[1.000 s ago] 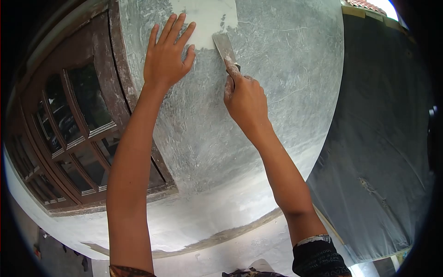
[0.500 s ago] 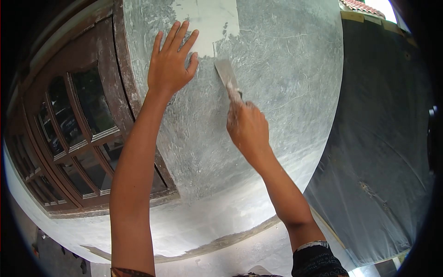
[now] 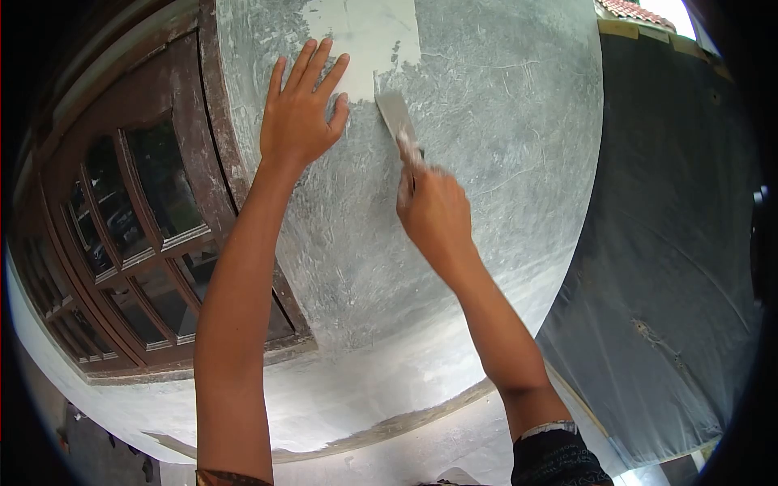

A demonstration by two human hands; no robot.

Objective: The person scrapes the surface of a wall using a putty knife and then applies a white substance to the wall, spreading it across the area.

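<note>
My right hand (image 3: 438,212) is wrapped round the handle of a putty knife (image 3: 395,113), whose wide metal blade points up and to the left. The blade's edge is at the lower right corner of a pale, smooth patch (image 3: 373,49) on the grey wall (image 3: 486,121). White smears cover the knife's neck and handle. My left hand (image 3: 300,117) lies flat with fingers spread on the wall, its fingertips overlapping the left edge of the pale patch.
On the left is a brown wooden window (image 3: 146,219) with several glass panes and a worn frame. Dark sheeting (image 3: 648,243) hangs at the right, beyond the wall's edge. Red roof tiles (image 3: 636,11) show at the upper right. Lower down, the wall turns whiter.
The putty knife has moved slightly upward along the wall with my right hand. My left hand has stayed in place.
</note>
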